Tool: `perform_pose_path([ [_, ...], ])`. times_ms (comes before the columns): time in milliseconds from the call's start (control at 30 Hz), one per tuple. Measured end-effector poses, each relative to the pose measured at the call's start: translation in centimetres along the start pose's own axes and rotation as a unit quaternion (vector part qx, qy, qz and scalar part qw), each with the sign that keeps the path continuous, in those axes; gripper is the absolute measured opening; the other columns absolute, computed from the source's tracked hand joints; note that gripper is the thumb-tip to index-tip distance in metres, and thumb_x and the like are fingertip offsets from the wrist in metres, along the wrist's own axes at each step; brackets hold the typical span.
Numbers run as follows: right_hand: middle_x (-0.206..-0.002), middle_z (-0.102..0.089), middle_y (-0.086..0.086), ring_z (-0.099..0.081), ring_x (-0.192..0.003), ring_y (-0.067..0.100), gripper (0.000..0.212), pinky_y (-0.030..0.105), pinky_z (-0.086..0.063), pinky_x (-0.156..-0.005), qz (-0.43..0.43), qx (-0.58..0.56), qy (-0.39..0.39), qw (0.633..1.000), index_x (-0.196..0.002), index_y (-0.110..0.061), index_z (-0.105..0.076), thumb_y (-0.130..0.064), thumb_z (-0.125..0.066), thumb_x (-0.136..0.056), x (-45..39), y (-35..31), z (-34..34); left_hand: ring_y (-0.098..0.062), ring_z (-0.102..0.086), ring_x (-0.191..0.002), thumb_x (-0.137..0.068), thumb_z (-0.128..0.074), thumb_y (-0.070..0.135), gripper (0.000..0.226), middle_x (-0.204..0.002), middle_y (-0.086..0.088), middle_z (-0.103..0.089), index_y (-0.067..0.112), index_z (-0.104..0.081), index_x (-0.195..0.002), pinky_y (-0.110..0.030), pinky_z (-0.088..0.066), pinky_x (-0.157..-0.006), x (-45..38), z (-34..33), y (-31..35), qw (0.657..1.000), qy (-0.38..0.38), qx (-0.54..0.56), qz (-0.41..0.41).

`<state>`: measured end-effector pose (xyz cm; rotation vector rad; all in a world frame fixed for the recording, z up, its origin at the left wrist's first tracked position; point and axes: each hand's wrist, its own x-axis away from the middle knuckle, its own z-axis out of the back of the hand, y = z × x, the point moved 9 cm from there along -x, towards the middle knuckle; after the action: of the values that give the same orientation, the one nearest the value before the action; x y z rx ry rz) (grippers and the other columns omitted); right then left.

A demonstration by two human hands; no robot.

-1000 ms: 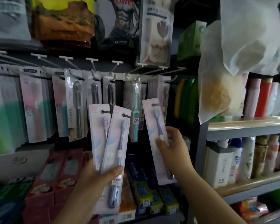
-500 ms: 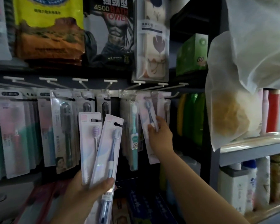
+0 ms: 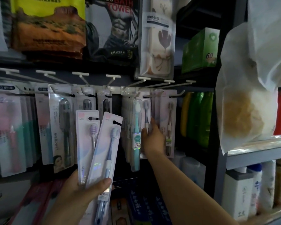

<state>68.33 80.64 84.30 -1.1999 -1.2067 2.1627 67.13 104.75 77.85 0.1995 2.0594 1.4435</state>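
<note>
Just right of the teal toothbrush pack (image 3: 136,127), the grey-blue pack (image 3: 146,111) hangs upright, the right hand (image 3: 154,140) pinching its lower half. The left hand (image 3: 78,192), left of the teal toothbrush pack, grips two more packs (image 3: 104,143), farther off.

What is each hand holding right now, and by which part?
The left hand grips two toothbrush packs by their lower ends, thumb across the front one. The right hand pinches a hanging pack at its middle.

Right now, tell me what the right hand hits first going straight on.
The right hand, pinching the grey toothbrush pack, points into the rack: likely the packs behind it first, depth unclear.
</note>
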Motion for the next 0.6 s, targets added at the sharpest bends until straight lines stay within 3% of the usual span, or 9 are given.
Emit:
perform_pose_path([
  [133, -0.136, -0.045, 0.005, -0.047, -0.122, 0.018, 0.047, 0.014, -0.031, -0.098, 0.062, 0.012, 0.044, 0.997, -0.143, -0.016, -0.041, -0.023, -0.052, -0.097, 2.6, -2.0, 2.0, -0.020, -0.073, -0.079, -0.004, -0.090, 0.057, 0.108, -0.088, -0.007, -0.076, 0.017, -0.068, -0.101, -0.032, -0.056, -0.069, 0.0, 0.8, -0.2, 0.999, 0.042, -0.023, 0.000],
  [233, -0.116, -0.045, -0.010, -0.045, -0.106, 0.001, 0.028, 0.012, -0.033, -0.093, 0.110, -0.053, 0.086, 0.989, -0.124, -0.025, -0.051, -0.024, -0.053, -0.096, 7.2, -3.6, 4.8, -0.020, -0.073, -0.076, -0.025, -0.094, 0.045, 0.087, -0.086, -0.006, -0.076, 0.017, -0.067, -0.103, -0.032, -0.053, -0.065, 0.1, 0.2, -0.7, 0.999, 0.040, -0.007, 0.007],
  [333, -0.096, -0.059, -0.010, -0.055, -0.082, -0.002, 0.012, 0.009, -0.046, -0.071, 0.077, -0.126, -0.036, 0.988, -0.104, -0.033, -0.052, -0.034, -0.057, -0.093, 11.4, -3.8, 3.6, -0.014, -0.072, -0.078, -0.038, -0.091, 0.031, 0.071, -0.088, -0.001, -0.076, 0.017, -0.066, -0.104, -0.025, -0.055, -0.061, 0.4, -1.4, -0.4, 0.999, 0.023, 0.025, 0.001],
  [400, -0.092, -0.064, -0.010, -0.060, -0.081, -0.003, 0.018, 0.012, -0.049, -0.070, 0.046, -0.112, -0.116, 0.986, -0.103, -0.028, -0.058, -0.040, -0.059, -0.090, 13.2, -3.2, 1.9, -0.015, -0.072, -0.086, -0.033, -0.095, 0.038, 0.086, -0.095, -0.003, -0.076, 0.015, -0.064, -0.110, -0.020, -0.055, -0.061, 0.5, -2.5, -0.3, 1.000, 0.006, 0.020, -0.012],
  [500, -0.087, -0.069, -0.004, -0.066, -0.078, 0.005, 0.013, 0.021, -0.056, -0.071, -0.002, -0.151, -0.162, 0.975, -0.097, -0.023, -0.060, -0.032, -0.064, -0.089, 14.6, -2.8, 0.7, -0.017, -0.072, -0.089, -0.027, -0.095, 0.047, 0.097, -0.098, -0.005, -0.075, 0.015, -0.063, -0.113, -0.020, -0.055, -0.063, 1.1, -3.0, -0.4, 1.000, 0.002, 0.018, -0.012],
  [600, -0.083, -0.069, 0.000, -0.067, -0.076, 0.015, 0.011, 0.034, -0.057, -0.070, -0.003, -0.171, -0.144, 0.975, -0.098, -0.024, -0.057, -0.024, -0.064, -0.090, 14.9, -3.2, 1.3, -0.014, -0.071, -0.087, -0.059, -0.088, 0.038, 0.059, -0.097, -0.001, -0.075, 0.020, -0.065, -0.110, -0.022, -0.053, -0.067, 1.9, -2.6, -0.7, 0.999, 0.041, 0.008, -0.001],
])
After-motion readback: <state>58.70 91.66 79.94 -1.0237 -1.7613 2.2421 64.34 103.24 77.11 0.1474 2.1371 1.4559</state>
